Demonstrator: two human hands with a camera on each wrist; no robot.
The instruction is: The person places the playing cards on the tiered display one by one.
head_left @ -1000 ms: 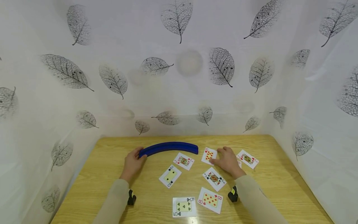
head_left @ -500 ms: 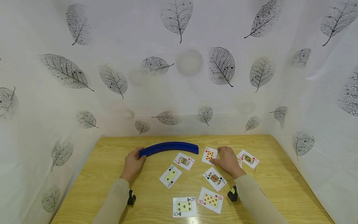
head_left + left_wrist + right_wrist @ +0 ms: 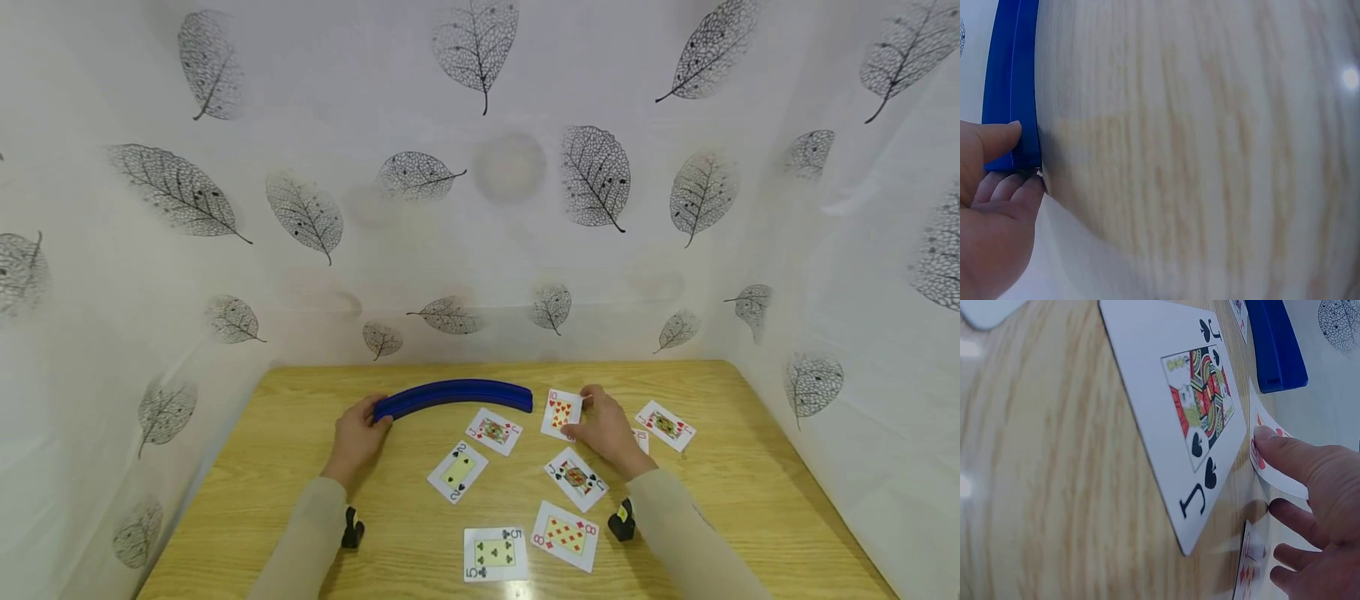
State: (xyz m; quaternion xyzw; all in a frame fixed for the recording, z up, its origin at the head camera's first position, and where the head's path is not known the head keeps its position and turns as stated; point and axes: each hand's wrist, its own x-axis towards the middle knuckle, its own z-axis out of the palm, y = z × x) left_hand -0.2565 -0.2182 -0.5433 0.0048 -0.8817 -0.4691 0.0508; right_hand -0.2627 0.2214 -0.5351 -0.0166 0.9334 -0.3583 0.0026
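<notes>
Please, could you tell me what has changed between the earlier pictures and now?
The right hand and the ten of hearts it pinches have moved slightly away from the person. A little more of the partly covered red ten now shows. Nothing was visibly newly gripped or released. The left hand stays on the blue rack; the other cards lie as before.

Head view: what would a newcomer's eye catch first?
Probably the curved blue strip toward the back of the table, its left end in the left hand. Next, the ten of hearts right of it, pinched by the right hand. Behind hangs a white sheet printed with leaves.
</notes>
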